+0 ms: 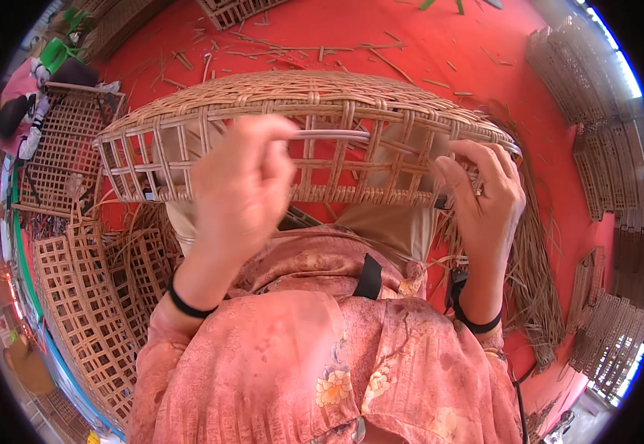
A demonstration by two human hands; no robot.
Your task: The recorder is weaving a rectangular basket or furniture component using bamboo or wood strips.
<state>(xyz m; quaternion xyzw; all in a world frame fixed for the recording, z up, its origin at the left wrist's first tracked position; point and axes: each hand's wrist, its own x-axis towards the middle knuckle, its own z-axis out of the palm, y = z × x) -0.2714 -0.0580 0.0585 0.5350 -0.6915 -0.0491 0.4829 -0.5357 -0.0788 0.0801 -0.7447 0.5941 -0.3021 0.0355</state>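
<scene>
A long, shallow basket (322, 92) of woven brown rattan-like strands rests across my knees, its open lattice side toward me. My left hand (240, 185) is in front of the lattice left of its middle, blurred, with its fingers curled closed. From those fingers a pale doubled strand (333, 135) runs right to an upright of the lattice. My right hand (484, 196) is at the right end of that side, thumb and forefinger bent together against the weave. Whatever lies between those fingertips is too blurred to make out.
Woven lattice panels (89, 296) lean at my left, and another person (22, 118) sits beyond by a lattice panel. Loose strands (536, 288) lie in a bundle at my right. Stacked baskets (595, 163) line the right side. Offcuts litter the red floor (440, 44).
</scene>
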